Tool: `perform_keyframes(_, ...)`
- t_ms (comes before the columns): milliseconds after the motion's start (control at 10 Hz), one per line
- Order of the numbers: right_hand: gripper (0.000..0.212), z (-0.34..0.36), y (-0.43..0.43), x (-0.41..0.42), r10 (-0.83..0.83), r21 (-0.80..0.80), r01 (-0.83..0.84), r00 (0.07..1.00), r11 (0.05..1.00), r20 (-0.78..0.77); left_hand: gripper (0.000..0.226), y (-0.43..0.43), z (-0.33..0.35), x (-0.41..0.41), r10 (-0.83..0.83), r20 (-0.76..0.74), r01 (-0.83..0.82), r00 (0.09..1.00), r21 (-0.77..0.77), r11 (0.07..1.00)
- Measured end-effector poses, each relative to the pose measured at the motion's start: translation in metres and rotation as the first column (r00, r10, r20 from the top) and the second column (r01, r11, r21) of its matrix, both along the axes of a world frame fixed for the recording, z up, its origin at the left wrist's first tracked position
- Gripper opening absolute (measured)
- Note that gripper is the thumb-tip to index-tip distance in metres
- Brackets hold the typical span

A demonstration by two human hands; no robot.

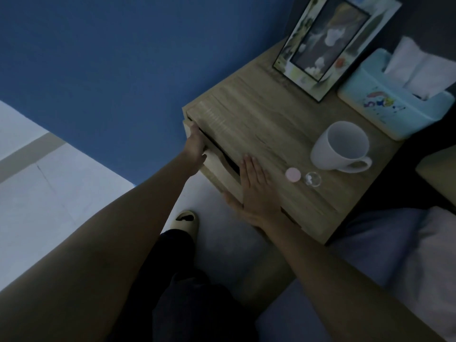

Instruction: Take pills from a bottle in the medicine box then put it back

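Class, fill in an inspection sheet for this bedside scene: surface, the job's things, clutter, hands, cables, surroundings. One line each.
Surface: wooden nightstand top, with its top drawer slightly open.
Job's things: small pink lid and small clear container beside it on the top; no medicine box or bottle in view.
Clutter: white mug, picture frame, light blue tissue box.
Hands: left hand grips the drawer front's far end; right hand lies flat on the top's front edge, holding nothing.
Cables: nothing seen.
Surroundings: blue wall, pale floor, bedding to the right, a slipper below.
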State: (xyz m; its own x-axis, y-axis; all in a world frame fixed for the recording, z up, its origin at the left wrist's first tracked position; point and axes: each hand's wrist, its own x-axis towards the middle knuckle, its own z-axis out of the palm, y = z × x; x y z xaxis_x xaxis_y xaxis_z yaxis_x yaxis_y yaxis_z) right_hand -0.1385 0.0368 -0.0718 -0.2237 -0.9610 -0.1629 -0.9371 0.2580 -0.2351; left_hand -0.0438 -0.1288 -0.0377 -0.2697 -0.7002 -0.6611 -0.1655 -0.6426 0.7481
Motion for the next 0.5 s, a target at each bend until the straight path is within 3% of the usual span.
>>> perform_keyframes(100, 0.099, 0.003, 0.000, 0.002, 0.005, -0.035, -0.007, 0.999, 0.999, -0.049, 0.083, -0.010, 0.001, -0.009, -0.021, -0.085, 0.026, 0.996, 0.057, 0.998)
perform_keyframes(300, 0.101, 0.005, 0.001, 0.005, 0.002, 0.000, -0.002, 1.000, 1.000, -0.031, 0.087, -0.013, -0.004, -0.008, -0.057, -0.104, 0.062, 0.993, 0.044, 0.997)
perform_keyframes(400, 0.096, 0.010, -0.003, 0.002, -0.006, 0.044, 0.005, 1.000, 0.999, 0.023, 0.084, -0.011, -0.001, -0.002, -0.081, -0.067, 0.082, 0.994, 0.015, 0.997)
perform_keyframes(500, 0.082, 0.031, -0.005, -0.005, 0.005, 0.168, -0.029, 0.991, 0.985, 0.137, 0.079, 0.003, 0.023, 0.022, -0.142, 0.087, 0.153, 0.986, -0.142, 0.978)
